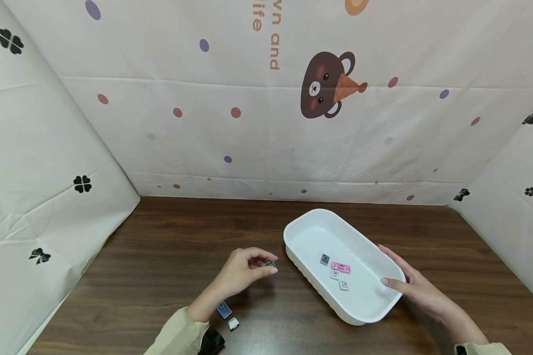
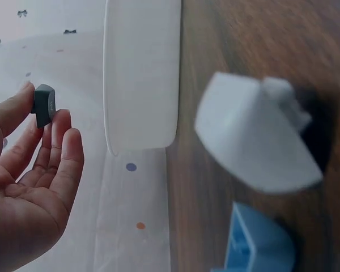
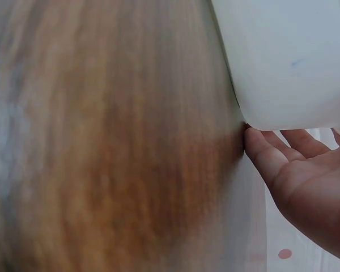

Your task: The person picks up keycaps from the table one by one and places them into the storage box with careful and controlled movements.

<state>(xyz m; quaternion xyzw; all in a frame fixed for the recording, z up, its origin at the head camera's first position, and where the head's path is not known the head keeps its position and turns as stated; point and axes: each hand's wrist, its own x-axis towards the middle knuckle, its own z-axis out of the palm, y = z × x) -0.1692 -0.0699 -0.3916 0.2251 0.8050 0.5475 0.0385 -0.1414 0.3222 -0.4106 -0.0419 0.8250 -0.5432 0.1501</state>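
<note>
My left hand (image 1: 244, 271) pinches a dark grey keycap (image 2: 44, 105) between thumb and fingertips, above the table and just left of a white plastic bin (image 1: 308, 282). With its thumb over the rim and its fingers along the outside, my right hand (image 1: 422, 291) grips the bin's near right end. Inside the bin lie a grey keycap (image 1: 324, 259), a long pink keycap (image 1: 340, 267) and two white keycaps (image 1: 344, 285). Under my left wrist, a blue keycap (image 1: 224, 309) and a white keycap (image 1: 233, 323) rest on the wood.
The dark wooden table (image 1: 169, 246) runs back to a white printed cloth (image 1: 195, 143) hanging behind it. More white cloth walls in the left and right sides. A black wrist strap (image 1: 211, 342) sits at my left sleeve, close to the loose keycaps.
</note>
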